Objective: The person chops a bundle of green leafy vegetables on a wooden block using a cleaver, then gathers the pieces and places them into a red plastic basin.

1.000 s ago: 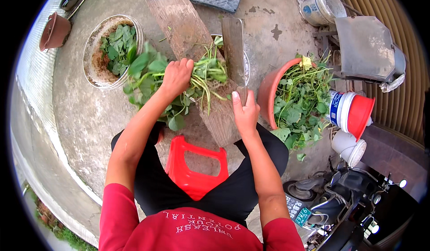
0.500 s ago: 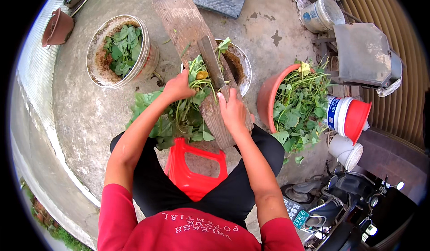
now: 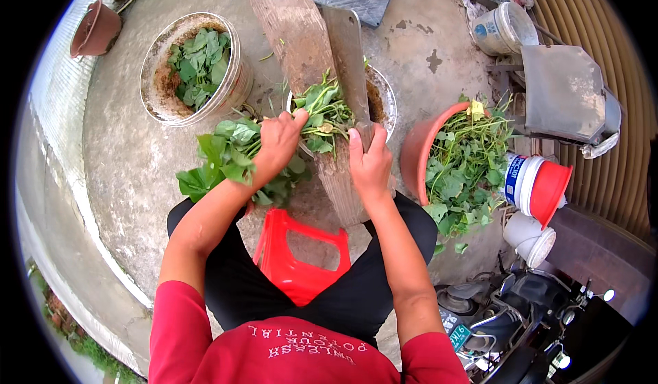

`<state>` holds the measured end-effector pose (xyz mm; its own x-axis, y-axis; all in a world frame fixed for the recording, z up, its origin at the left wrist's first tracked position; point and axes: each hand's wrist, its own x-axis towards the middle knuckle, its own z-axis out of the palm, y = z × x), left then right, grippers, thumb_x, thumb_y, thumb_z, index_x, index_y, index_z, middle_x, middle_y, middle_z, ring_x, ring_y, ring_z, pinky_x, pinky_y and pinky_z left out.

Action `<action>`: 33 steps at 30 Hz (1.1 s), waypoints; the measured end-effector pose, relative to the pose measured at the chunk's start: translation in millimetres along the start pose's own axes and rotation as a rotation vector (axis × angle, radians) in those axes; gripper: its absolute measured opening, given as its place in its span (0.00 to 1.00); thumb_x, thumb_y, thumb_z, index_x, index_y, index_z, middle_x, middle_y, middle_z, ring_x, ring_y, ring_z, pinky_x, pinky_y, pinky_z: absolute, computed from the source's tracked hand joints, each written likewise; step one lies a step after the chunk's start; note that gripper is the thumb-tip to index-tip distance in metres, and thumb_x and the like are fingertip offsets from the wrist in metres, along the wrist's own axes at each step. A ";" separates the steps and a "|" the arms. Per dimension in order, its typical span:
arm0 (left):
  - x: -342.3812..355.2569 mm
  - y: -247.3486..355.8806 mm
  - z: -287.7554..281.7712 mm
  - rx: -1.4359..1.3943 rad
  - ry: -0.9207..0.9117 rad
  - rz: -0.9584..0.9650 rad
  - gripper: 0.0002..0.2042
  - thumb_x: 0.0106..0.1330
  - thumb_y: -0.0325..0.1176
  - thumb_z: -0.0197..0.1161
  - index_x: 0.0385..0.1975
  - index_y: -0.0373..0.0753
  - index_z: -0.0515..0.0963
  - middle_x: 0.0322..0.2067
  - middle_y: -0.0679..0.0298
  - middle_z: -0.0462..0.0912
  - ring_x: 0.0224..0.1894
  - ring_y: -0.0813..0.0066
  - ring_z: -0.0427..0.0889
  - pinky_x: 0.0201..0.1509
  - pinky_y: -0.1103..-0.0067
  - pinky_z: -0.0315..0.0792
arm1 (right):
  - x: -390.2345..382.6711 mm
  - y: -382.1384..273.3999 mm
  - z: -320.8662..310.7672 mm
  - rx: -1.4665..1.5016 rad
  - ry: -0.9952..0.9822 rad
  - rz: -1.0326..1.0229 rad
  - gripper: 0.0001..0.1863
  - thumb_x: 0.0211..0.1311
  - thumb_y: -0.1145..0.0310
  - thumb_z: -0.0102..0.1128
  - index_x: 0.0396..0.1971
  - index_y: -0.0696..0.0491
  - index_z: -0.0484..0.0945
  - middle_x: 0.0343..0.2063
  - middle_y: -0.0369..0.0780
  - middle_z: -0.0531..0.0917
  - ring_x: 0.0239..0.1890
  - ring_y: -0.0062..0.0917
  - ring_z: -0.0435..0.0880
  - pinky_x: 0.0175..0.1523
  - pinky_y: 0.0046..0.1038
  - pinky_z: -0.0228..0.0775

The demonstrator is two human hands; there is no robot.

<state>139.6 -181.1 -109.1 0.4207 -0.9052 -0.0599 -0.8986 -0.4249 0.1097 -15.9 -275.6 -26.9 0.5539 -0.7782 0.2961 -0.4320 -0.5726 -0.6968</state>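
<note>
My left hand (image 3: pixel 279 137) is closed round a bundle of leafy green vines (image 3: pixel 322 106), pressing it on a long wooden board (image 3: pixel 293 31). Loose leaves (image 3: pixel 218 161) trail from the bundle to the left, under my forearm. In my right hand (image 3: pixel 370 164) is the handle of a cleaver (image 3: pixel 348 55). Its wide grey blade points away from me, right beside the bundle's right end. The board slants from between my knees over a white-rimmed bucket (image 3: pixel 388 103), which it partly hides.
At left stands a dirty white bucket (image 3: pixel 152 99) with cut leaves inside. An orange-brown tub (image 3: pixel 413 154) heaped with vines is on the right. A red plastic stool (image 3: pixel 291 274) is between my legs. A motorcycle (image 3: pixel 507 315) stands at the lower right.
The cleaver's blade has turned from edge-on to showing its broad side. My left hand has shifted with the vines, and their trailing leaves have swung up to the left.
</note>
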 end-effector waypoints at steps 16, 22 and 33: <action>-0.6 4.6 11.0 0.055 -0.022 0.013 0.10 0.57 0.28 0.53 0.37 0.46 0.64 0.22 0.61 0.76 0.22 0.64 0.81 0.21 0.73 0.71 | 3.2 15.3 12.5 -0.474 -0.439 0.234 0.18 0.63 0.54 0.49 0.37 0.56 0.65 0.20 0.52 0.79 0.24 0.50 0.79 0.28 0.47 0.67; -3.8 0.5 22.4 0.082 -0.014 0.007 0.10 0.55 0.28 0.55 0.36 0.47 0.64 0.21 0.61 0.76 0.21 0.64 0.80 0.19 0.72 0.71 | -7.8 11.6 7.8 -0.270 -0.361 0.289 0.19 0.61 0.54 0.52 0.38 0.57 0.66 0.22 0.53 0.79 0.27 0.53 0.78 0.30 0.49 0.66; -4.3 6.1 21.3 0.139 -0.016 0.052 0.09 0.57 0.29 0.53 0.36 0.47 0.64 0.21 0.64 0.75 0.21 0.70 0.79 0.20 0.75 0.69 | -16.1 16.0 15.3 -0.348 -0.427 0.247 0.17 0.62 0.54 0.51 0.37 0.53 0.66 0.19 0.52 0.78 0.24 0.52 0.78 0.29 0.48 0.66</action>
<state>129.7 -179.6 -129.3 0.3721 -0.9253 -0.0736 -0.9282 -0.3712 -0.0256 -20.8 -268.3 -52.8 0.6131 -0.7678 -0.1860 -0.7521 -0.4951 -0.4350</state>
